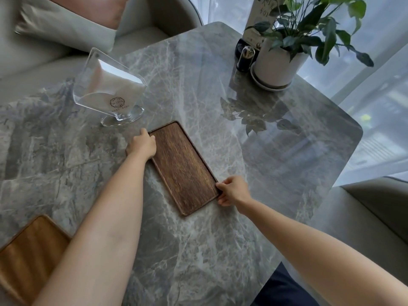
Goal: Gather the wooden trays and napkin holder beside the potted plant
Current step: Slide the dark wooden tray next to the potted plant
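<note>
A dark wooden tray (pixel 184 167) lies flat and diagonal in the middle of the grey marble table (pixel 276 151). My left hand (pixel 142 143) grips its far left corner and my right hand (pixel 231 191) grips its near right corner. A lighter wooden tray (pixel 26 257) sits at the near left, partly under my left forearm. The clear napkin holder (pixel 110 89), filled with white napkins, stands at the far left. The potted plant (pixel 280 62), in a white pot on a saucer, is at the far right corner.
A dark toothpick jar (pixel 245 59) and a menu card (pixel 260 18) stand just left of the pot. Grey upholstered seats with cushions (pixel 66 23) surround the table. Sheer curtains (pixel 375 107) hang along the right.
</note>
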Tool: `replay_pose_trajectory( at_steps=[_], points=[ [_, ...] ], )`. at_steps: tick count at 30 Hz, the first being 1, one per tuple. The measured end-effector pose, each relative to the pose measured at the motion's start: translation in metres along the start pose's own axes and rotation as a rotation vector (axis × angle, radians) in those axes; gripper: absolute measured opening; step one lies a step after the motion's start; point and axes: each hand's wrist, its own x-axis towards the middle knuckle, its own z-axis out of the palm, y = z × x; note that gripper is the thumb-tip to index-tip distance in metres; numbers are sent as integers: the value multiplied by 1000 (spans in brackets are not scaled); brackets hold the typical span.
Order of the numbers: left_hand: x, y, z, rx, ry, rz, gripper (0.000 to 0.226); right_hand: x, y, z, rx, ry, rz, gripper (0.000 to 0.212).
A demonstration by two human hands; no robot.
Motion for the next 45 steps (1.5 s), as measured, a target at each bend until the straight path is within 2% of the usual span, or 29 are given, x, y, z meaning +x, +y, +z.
replay_pose_trajectory(
  at_steps=[9, 16, 23, 35, 45],
  points=[
    [-31, 9, -1, -115, 9, -67, 43, -8, 0, -42, -76, 23, -114, 20],
    [-47, 41, -8, -281, 87, -87, 39, 14, -20, -95, -165, 38, -202, 24],
    [-31, 99, -23, -335, 141, -77, 39, 58, -58, -151, -176, 19, -269, 24],
    [39, 223, 15, -305, 57, -86, 44, 163, -80, -251, -206, 30, -217, 19],
    [95, 264, 37, -294, -8, -131, 43, 215, -87, -271, -153, -62, -162, 19]
  ],
)
